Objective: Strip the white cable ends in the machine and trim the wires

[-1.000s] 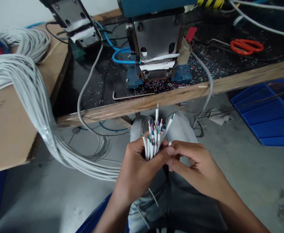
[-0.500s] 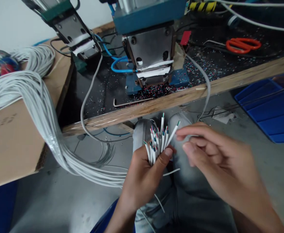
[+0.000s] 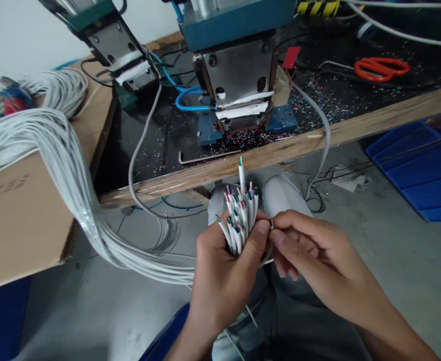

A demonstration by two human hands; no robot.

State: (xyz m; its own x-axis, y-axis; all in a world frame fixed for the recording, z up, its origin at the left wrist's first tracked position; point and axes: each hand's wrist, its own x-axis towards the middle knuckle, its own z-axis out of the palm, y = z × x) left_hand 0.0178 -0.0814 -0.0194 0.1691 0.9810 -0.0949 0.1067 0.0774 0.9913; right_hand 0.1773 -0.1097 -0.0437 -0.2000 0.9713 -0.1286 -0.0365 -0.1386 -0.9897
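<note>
My left hand point(image 3: 224, 271) is closed round a bunch of white cables point(image 3: 240, 215), their stripped ends with red, green and blue wires pointing up. One cable sticks up higher than the others. My right hand point(image 3: 310, 255) is beside it, fingers pinched on a single cable end point(image 3: 271, 224) next to my left thumb. The cables run down and left from my lap to a thick white cable bundle point(image 3: 65, 165) draped over a cardboard box point(image 3: 13, 215).
A blue and steel press machine point(image 3: 239, 75) stands on the black bench with a wooden front edge point(image 3: 318, 138), amid coloured wire scraps. Orange scissors point(image 3: 382, 67) lie at the back right. Blue bins point(image 3: 423, 170) sit on the floor at right. A second machine point(image 3: 111, 35) is at the back left.
My right hand, raised and open by the cable tips half a second ago, has come down and pinched one cable end beside my left thumb. The slanted cable on the right is down.
</note>
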